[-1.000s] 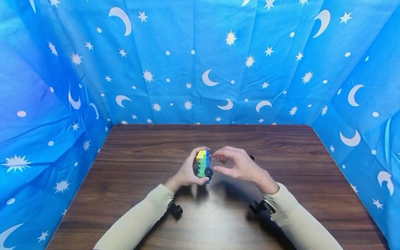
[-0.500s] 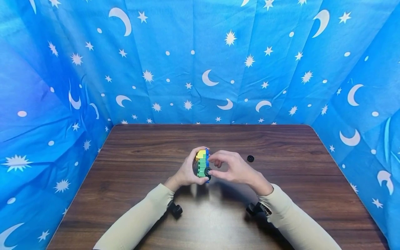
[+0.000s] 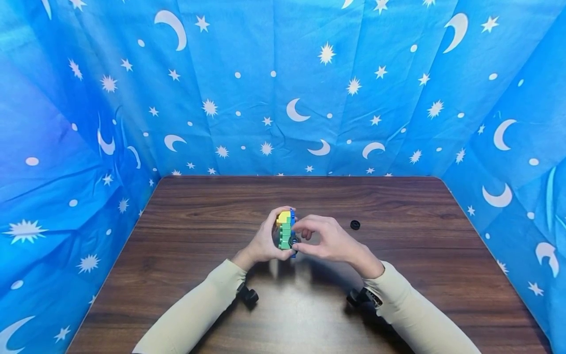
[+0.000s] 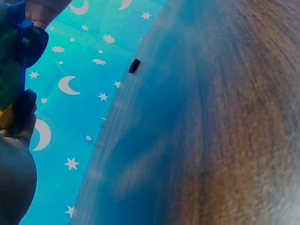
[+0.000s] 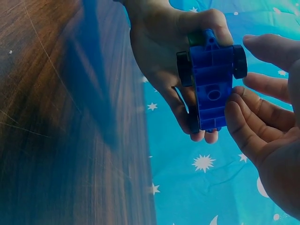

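A toy car (image 3: 285,231) of yellow and green bricks on a blue base stands on end above the table. My left hand (image 3: 264,242) grips it between thumb and fingers. The blue underside (image 5: 213,103) faces the right wrist camera, with black wheels on both sides. My right hand (image 3: 325,238) is at that side, thumb and forefinger spread at either side of a mounted wheel (image 5: 240,61). Its other fingertips reach the blue base's edge. In the left wrist view only part of the car shows, with a dark wheel (image 4: 35,47).
A loose black wheel (image 3: 355,224) lies on the wooden table (image 3: 212,196) to the right of the hands. A blue cloth (image 3: 247,123) with moons and stars hangs behind the table and along its sides. Black wrist cameras sit below both sleeves.
My right hand has moved left from beside the car to its mounted wheel, uncovering the loose wheel on the table. The left hand keeps its grip, almost still.
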Available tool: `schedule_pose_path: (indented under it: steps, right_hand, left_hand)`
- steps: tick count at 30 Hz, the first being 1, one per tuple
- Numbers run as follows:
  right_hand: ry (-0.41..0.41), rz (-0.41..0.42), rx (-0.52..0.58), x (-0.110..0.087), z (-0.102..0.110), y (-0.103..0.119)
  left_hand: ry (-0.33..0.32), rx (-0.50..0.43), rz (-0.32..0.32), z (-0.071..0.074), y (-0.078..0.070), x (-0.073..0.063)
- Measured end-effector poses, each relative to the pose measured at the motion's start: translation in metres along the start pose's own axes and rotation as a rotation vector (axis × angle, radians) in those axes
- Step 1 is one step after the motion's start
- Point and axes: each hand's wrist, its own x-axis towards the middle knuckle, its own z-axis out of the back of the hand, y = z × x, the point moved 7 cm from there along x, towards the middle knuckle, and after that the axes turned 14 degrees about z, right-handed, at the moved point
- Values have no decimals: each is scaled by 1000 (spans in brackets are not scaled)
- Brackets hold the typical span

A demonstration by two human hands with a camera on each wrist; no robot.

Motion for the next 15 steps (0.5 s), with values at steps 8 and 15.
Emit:
schedule_pose_path:
  steps: [8, 15]
  right_hand:
    - [10, 12, 25, 1, -2, -3]
    - [55, 19, 67, 0, -4, -4]
  left_hand:
    - [12, -6, 32, 0, 2, -1]
    - [11, 13, 19, 1, 2, -1]
